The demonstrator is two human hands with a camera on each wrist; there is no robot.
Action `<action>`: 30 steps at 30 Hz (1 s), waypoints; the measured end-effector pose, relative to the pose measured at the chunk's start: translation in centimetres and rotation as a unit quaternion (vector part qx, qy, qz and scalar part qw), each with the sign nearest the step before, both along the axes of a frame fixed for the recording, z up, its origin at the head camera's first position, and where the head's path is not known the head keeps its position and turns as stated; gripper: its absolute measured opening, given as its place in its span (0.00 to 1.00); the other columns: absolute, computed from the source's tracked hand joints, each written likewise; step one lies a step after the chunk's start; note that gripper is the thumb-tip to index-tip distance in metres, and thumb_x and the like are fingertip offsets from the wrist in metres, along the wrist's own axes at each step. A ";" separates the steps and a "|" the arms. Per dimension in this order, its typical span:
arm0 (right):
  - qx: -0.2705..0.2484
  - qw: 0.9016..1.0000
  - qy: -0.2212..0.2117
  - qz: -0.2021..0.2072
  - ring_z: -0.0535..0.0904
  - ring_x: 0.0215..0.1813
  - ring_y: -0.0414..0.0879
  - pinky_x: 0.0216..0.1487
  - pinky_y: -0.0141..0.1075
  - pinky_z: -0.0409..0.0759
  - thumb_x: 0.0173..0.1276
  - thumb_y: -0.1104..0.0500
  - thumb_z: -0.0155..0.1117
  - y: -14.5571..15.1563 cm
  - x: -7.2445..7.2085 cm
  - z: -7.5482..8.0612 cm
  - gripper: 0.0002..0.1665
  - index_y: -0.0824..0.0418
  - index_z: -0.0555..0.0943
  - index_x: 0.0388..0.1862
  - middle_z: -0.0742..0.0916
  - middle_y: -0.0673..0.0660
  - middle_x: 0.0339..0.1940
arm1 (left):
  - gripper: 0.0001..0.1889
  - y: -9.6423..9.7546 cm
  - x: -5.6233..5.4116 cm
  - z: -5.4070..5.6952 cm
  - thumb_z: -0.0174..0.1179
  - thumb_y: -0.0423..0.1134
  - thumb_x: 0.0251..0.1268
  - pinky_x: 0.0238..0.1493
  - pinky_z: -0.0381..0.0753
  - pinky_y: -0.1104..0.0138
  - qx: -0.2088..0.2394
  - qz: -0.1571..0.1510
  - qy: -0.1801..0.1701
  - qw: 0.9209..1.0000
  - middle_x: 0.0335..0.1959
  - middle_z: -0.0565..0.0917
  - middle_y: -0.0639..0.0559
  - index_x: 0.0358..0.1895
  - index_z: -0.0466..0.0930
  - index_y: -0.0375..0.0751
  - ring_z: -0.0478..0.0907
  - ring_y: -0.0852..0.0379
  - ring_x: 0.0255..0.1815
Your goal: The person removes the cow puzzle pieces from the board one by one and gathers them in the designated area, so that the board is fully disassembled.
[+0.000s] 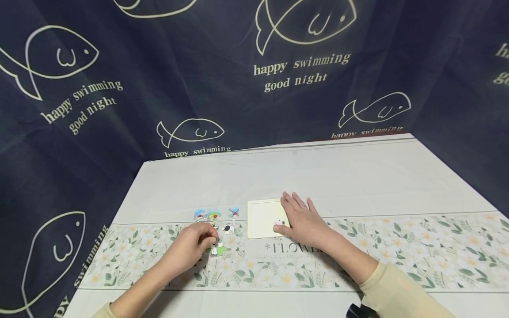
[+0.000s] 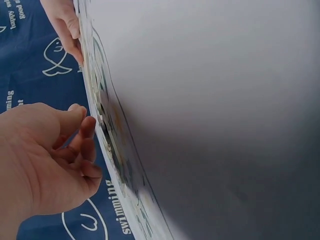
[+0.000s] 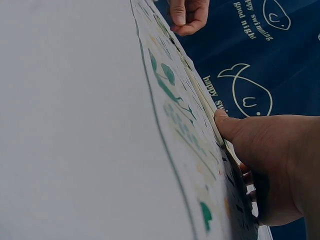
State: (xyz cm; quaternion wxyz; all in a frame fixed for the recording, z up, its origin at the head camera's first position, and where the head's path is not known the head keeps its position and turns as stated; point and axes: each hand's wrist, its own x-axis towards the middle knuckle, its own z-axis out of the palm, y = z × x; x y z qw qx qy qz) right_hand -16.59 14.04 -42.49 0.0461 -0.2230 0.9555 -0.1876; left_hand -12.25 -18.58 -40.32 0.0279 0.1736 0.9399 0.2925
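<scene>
A pale cream puzzle tray [image 1: 260, 218] lies flat on the table. My right hand [image 1: 304, 223] rests across its right end, fingers spread and the thumb on the near part. One puzzle piece [image 1: 279, 221] with a white and dark print shows in the tray beside that thumb. Left of the tray my left hand [image 1: 195, 243] hovers low over loose puzzle pieces, thumb and index tips close together and the other fingers curled. I cannot tell whether a piece is between those tips. Green-and-white pieces [image 1: 218, 251] lie right below the fingertips, and a black-and-white piece [image 1: 229, 228] to their right.
Blue-topped pieces [image 1: 233, 213] lie in a row behind the left hand. A floral runner band [image 1: 139, 251] crosses the white tabletop [image 1: 246, 176]. Dark blue curtains [image 1: 222, 79] with fish drawings hang behind and at the sides. A black object [image 1: 359, 311] shows beside the right sleeve.
</scene>
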 end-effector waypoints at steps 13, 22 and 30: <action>-0.003 1.000 0.001 -0.003 0.45 0.82 0.62 0.75 0.64 0.40 0.73 0.39 0.61 0.3 0.1 0.4 0.52 0.71 0.56 0.79 0.56 0.66 0.82 | 0.05 3.5 -1.3 0.4 0.64 0.35 0.70 0.30 0.73 0.67 0.001 -0.045 0.019 0.999 0.32 0.77 0.63 0.37 0.82 0.50 0.68 0.63 0.27; -0.005 1.000 -0.002 -0.004 0.46 0.82 0.62 0.75 0.64 0.41 0.73 0.38 0.61 0.3 0.3 0.4 0.52 0.70 0.57 0.79 0.57 0.66 0.82 | 0.05 8.5 -2.8 0.2 0.66 0.38 0.70 0.37 0.75 0.67 -0.013 -0.095 0.021 0.995 0.32 0.77 0.65 0.35 0.80 0.52 0.72 0.64 0.32; -0.002 1.000 0.002 -0.005 0.46 0.82 0.62 0.75 0.64 0.41 0.73 0.37 0.61 0.5 0.3 0.2 0.52 0.70 0.57 0.79 0.57 0.65 0.82 | 0.05 11.5 -3.4 -0.3 0.68 0.37 0.68 0.39 0.76 0.66 -0.030 -0.100 0.023 0.994 0.32 0.77 0.62 0.42 0.82 0.47 0.73 0.63 0.34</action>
